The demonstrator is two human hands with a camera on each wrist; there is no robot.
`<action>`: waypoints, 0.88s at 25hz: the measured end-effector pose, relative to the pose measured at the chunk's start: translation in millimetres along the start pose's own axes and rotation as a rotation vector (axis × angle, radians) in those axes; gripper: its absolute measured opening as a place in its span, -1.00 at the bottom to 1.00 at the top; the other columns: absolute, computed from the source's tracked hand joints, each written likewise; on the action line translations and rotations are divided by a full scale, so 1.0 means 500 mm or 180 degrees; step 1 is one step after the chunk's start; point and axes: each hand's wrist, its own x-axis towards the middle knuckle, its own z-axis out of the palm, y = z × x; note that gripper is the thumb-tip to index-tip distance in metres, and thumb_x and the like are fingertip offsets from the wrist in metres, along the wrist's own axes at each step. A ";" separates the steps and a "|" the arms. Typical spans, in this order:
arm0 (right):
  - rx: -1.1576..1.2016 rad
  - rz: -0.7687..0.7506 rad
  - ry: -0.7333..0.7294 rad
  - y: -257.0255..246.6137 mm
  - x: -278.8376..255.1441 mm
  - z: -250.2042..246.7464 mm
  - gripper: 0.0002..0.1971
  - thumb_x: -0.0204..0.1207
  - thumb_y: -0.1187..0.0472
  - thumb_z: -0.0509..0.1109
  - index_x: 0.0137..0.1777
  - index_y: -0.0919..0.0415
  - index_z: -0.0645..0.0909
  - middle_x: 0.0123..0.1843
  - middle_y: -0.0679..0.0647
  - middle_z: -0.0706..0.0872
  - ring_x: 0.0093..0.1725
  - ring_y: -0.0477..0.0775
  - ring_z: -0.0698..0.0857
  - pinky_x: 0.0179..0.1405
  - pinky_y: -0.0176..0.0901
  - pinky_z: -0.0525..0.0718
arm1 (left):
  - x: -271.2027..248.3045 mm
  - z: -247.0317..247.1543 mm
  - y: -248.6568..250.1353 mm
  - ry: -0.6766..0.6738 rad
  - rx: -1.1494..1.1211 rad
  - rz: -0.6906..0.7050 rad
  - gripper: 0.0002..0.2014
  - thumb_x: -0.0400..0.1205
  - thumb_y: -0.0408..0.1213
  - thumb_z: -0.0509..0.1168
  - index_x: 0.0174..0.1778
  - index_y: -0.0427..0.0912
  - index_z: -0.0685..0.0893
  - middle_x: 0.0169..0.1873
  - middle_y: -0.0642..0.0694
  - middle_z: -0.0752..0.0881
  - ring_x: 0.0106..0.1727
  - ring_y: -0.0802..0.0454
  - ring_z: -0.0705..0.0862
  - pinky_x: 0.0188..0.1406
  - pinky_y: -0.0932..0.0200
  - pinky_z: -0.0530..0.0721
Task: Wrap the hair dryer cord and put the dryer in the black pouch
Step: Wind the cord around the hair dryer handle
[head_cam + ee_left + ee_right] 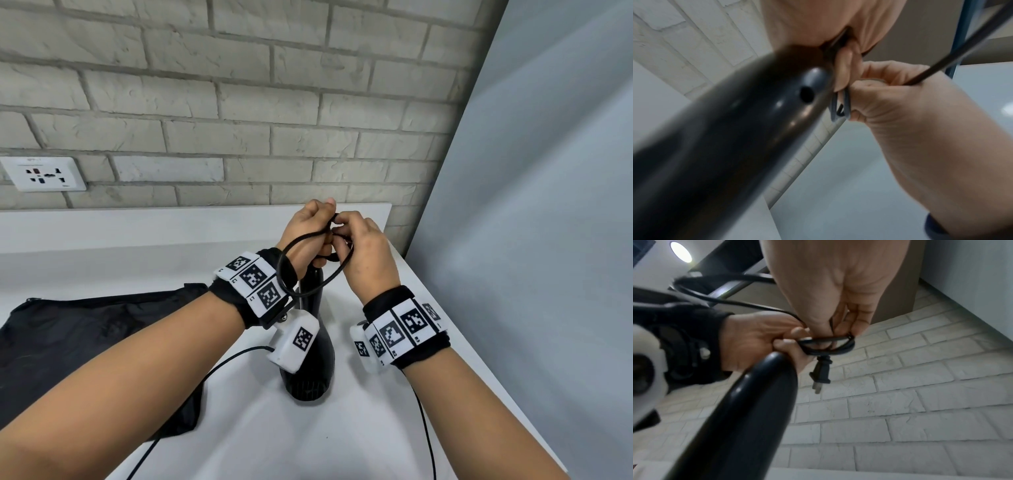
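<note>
The black hair dryer (310, 370) stands on end on the white table (342, 428), its handle pointing up. My left hand (310, 233) grips the top of the handle together with loops of the black cord (334, 277). My right hand (356, 240) pinches the cord right beside the left fingers. In the right wrist view, small cord loops (826, 339) are bunched between both hands and the plug (821, 371) hangs below them. The dryer handle (735, 129) fills the left wrist view. The black pouch (85, 342) lies flat on the table to the left, partly under my left forearm.
A brick wall with a white socket (44, 173) runs behind the table. A grey-blue wall (531, 240) borders the table's right edge. Thin wrist-camera cables (205, 377) trail across the table toward me.
</note>
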 end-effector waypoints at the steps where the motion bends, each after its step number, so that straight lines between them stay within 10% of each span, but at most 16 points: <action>1: 0.0068 -0.0039 0.0120 0.001 -0.005 0.002 -0.76 0.47 0.42 0.29 0.13 0.25 0.54 0.00 0.24 0.64 -0.02 0.15 0.67 0.04 -0.37 0.57 | -0.001 0.002 0.003 -0.0046 -0.0029 -0.0026 -0.69 0.70 -0.03 0.10 -0.32 -0.07 0.33 -0.75 0.09 0.28 -0.77 0.20 0.18 -0.74 0.45 0.13; 3: 0.0292 -0.0265 0.0555 0.000 -0.015 0.009 -0.69 0.39 0.48 0.32 0.11 0.22 0.47 0.03 0.16 0.58 -0.04 0.07 0.60 -0.01 -0.57 0.47 | -0.003 0.002 0.014 -0.0121 -0.0088 -0.0097 -0.69 0.71 -0.03 0.09 -0.31 -0.08 0.33 -0.76 0.09 0.29 -0.79 0.20 0.19 -0.75 0.47 0.14; 6: 0.0688 -0.0180 0.0876 0.017 -0.005 0.018 -0.55 0.34 0.49 0.31 0.21 0.21 0.35 0.13 0.00 0.45 0.02 -0.07 0.50 0.05 -0.30 0.54 | -0.005 0.002 0.021 -0.0218 -0.0094 -0.0214 -0.68 0.70 -0.01 0.10 -0.32 -0.08 0.34 -0.73 0.06 0.29 -0.78 0.18 0.21 -0.74 0.48 0.16; 10: 0.2036 0.0742 -0.0439 0.017 0.001 0.014 -0.77 0.58 0.36 0.16 0.09 0.00 0.40 -0.32 -0.03 0.64 -0.37 -0.09 0.63 -0.28 -0.21 0.65 | -0.011 0.005 0.030 -0.0215 -0.0075 -0.0112 -0.68 0.71 -0.06 0.11 -0.34 -0.09 0.35 -0.77 0.08 0.33 -0.79 0.18 0.25 -0.76 0.45 0.13; 14: 0.1560 0.0433 -0.0581 0.052 -0.014 0.008 -0.89 0.43 -0.04 0.23 -0.13 -0.06 0.41 -0.35 0.13 0.57 -0.37 -0.07 0.55 -0.28 -0.32 0.51 | -0.012 -0.003 0.035 -0.0220 -0.0074 -0.0144 -0.72 0.69 0.01 0.11 -0.27 -0.06 0.40 -0.68 0.04 0.30 -0.78 0.19 0.22 -0.74 0.48 0.13; 17: 0.1332 0.0358 -0.0527 0.093 -0.036 0.004 -0.91 0.49 0.09 0.13 -0.19 0.00 0.44 -0.41 -0.12 0.45 -0.44 -0.26 0.43 -0.38 -0.48 0.38 | -0.014 -0.014 0.033 -0.0298 -0.0185 -0.0344 -0.69 0.68 0.08 0.08 -0.28 -0.03 0.38 -0.68 0.06 0.27 -0.75 0.19 0.19 -0.70 0.47 0.09; 22: 0.0007 0.1099 -0.0975 0.207 -0.076 0.012 -0.73 0.63 0.21 0.06 -0.28 0.18 0.46 -0.39 0.07 0.52 -0.36 0.03 0.46 -0.41 -0.20 0.28 | -0.021 -0.013 0.048 -0.0168 -0.0158 -0.0456 -0.66 0.64 0.06 0.17 -0.38 -0.02 0.34 -0.74 0.10 0.28 -0.78 0.20 0.19 -0.71 0.45 0.06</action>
